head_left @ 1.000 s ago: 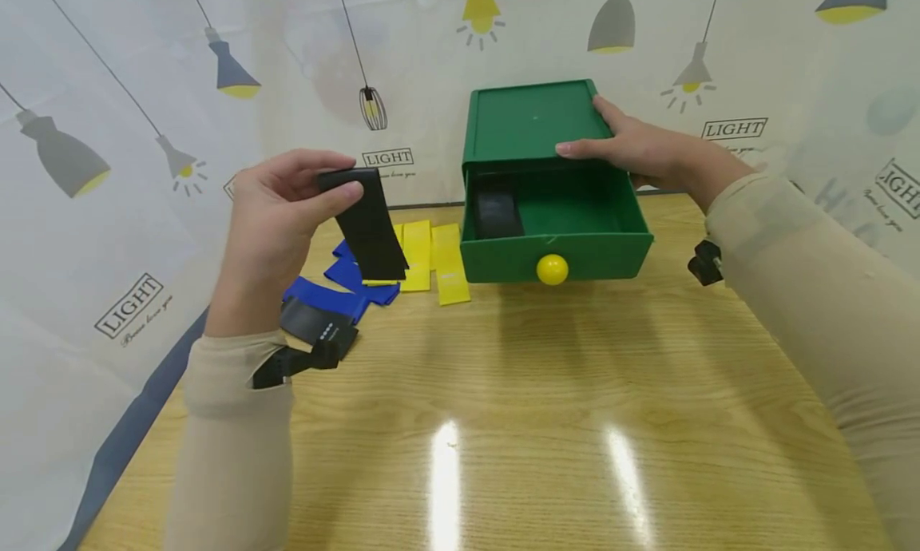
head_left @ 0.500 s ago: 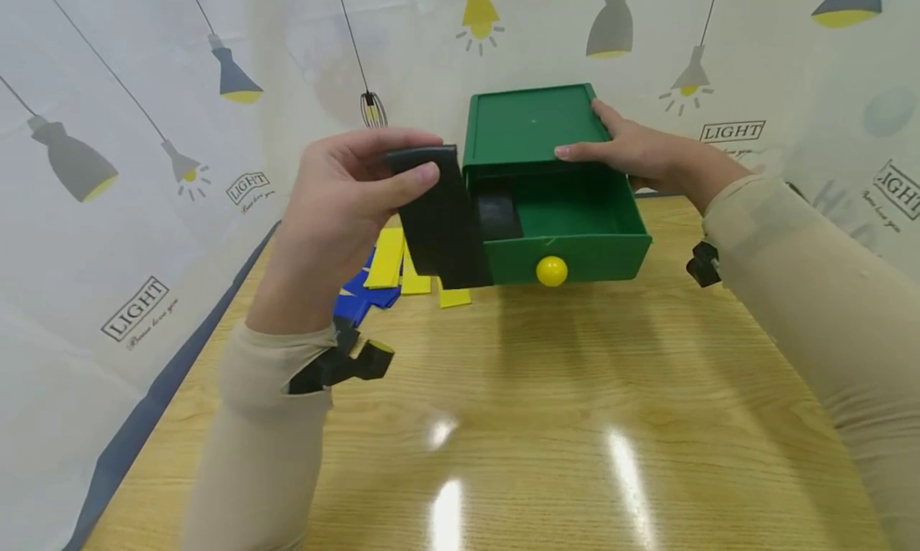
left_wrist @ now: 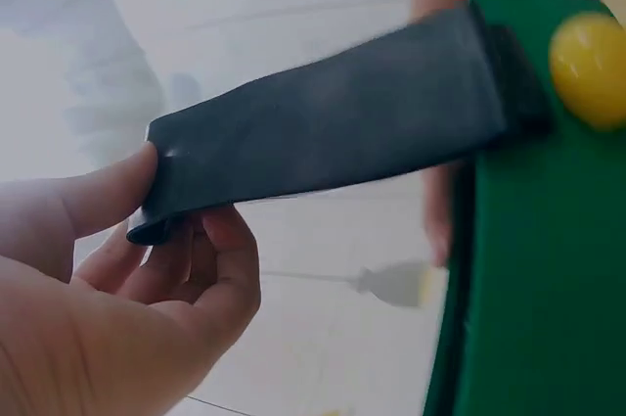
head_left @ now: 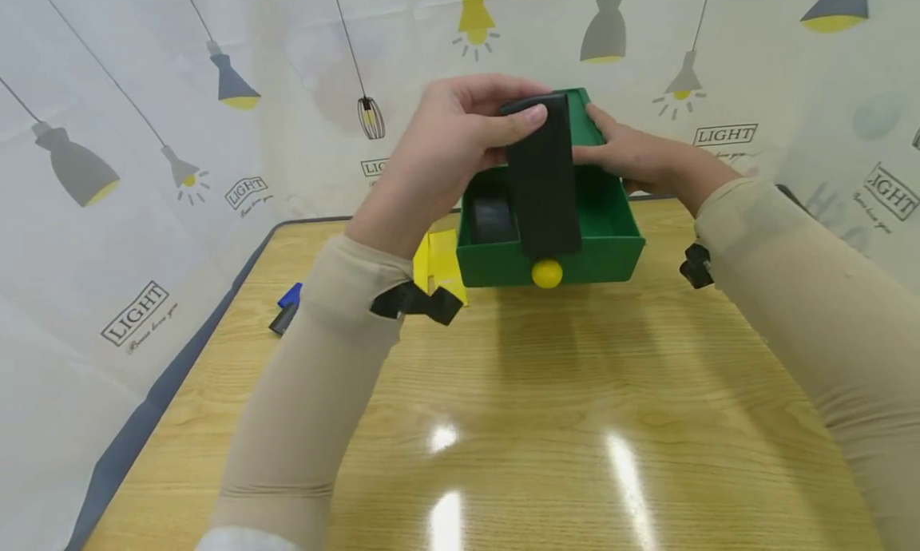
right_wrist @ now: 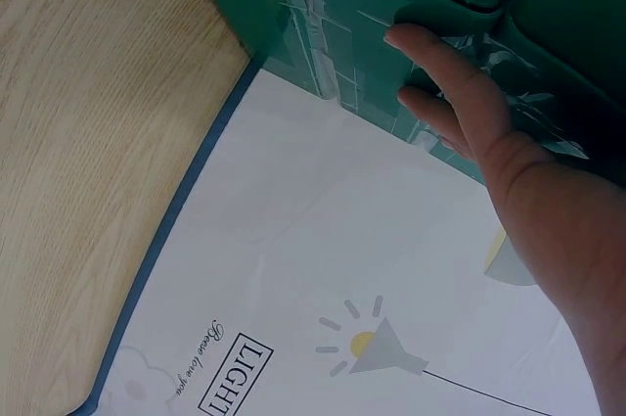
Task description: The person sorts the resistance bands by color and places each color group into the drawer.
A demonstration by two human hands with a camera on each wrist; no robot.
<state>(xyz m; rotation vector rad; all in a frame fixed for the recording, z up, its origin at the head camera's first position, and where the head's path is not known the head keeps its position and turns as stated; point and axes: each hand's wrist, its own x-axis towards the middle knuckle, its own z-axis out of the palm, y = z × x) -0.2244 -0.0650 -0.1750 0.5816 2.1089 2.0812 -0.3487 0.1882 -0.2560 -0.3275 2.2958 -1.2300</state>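
Observation:
My left hand (head_left: 470, 128) pinches the top end of a folded black resistance band (head_left: 546, 184) between thumb and fingers. The band hangs down in front of a green drawer box (head_left: 585, 128), its lower end just above the yellow knob (head_left: 547, 273). The drawer (head_left: 618, 257) is pulled out, and another black band (head_left: 492, 216) lies inside at its left. On the box's right side rests my right hand (head_left: 640, 153), thumb over the top. Its fingers (right_wrist: 450, 59) lie extended against the taped side in the right wrist view.
Yellow bands (head_left: 449, 255) lie on the wooden table (head_left: 517, 423) left of the box, partly behind my left forearm. A blue band (head_left: 291, 295) and a black one (head_left: 283, 319) show farther left. A lamp-printed sheet (head_left: 302, 160) stands behind.
My left hand has carried the black band rightward and up, from over the yellow and blue bands to in front of the drawer. The right hand stays on the box.

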